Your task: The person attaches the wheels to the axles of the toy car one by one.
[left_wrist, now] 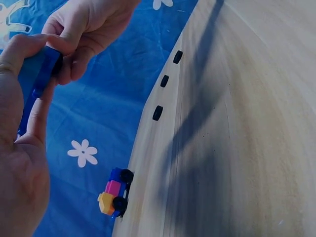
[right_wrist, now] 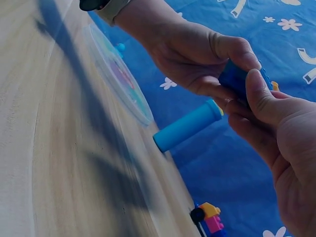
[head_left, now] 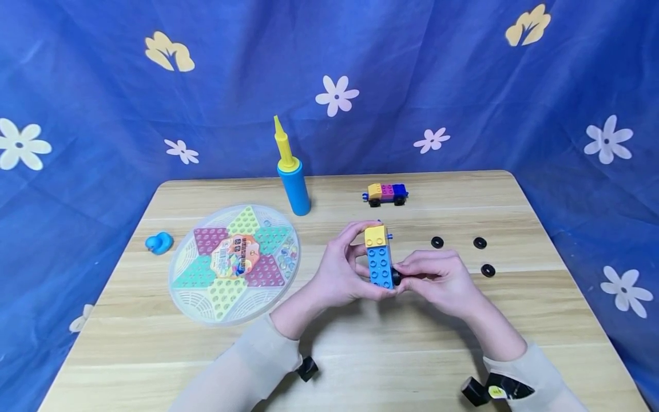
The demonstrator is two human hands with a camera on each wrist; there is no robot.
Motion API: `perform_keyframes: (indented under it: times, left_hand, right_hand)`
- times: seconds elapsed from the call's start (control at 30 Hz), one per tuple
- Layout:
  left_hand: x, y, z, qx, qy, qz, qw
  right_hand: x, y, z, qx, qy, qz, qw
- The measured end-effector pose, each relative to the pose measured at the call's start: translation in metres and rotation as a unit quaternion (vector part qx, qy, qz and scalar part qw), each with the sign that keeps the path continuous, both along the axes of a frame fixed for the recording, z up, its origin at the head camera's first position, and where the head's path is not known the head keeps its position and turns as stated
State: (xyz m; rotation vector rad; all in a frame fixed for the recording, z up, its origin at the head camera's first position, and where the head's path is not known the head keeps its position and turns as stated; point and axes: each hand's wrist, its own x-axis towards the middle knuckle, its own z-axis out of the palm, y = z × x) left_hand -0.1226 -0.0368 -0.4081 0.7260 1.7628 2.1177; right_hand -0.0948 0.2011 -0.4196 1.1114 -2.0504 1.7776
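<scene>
Above the table my left hand grips a toy block car with blue studded bricks and a yellow brick at its far end. My right hand pinches a small black wheel against the near right side of that car. In the left wrist view the car's dark blue base shows between both hands. Fingers hide much of the wheel in the right wrist view. Three loose black wheels, one of them a wheel, lie on the table right of my hands.
A finished-looking block car stands at the back. Left of it are a blue and yellow hand pump, a round Chinese checkers board and a blue rubber duck. Blue patterned cloth hangs behind the wooden table.
</scene>
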Motion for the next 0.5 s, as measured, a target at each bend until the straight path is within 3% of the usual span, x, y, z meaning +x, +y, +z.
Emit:
perform_keyframes:
  times: [0.23, 0.5]
  left_hand:
    - [0.0012, -0.0018, 0.0024, 0.014, -0.005, -0.022, 0.9996]
    - [0.0017, -0.0044, 0.0058, 0.019, 0.024, -0.032, 0.9990]
  right_hand:
    - [0.0030, 0.0056, -0.0022, 0.020, -0.007, -0.021, 1.000]
    - [0.0054, 0.0072, 0.0013, 0.051, -0.077, -0.020, 0.996]
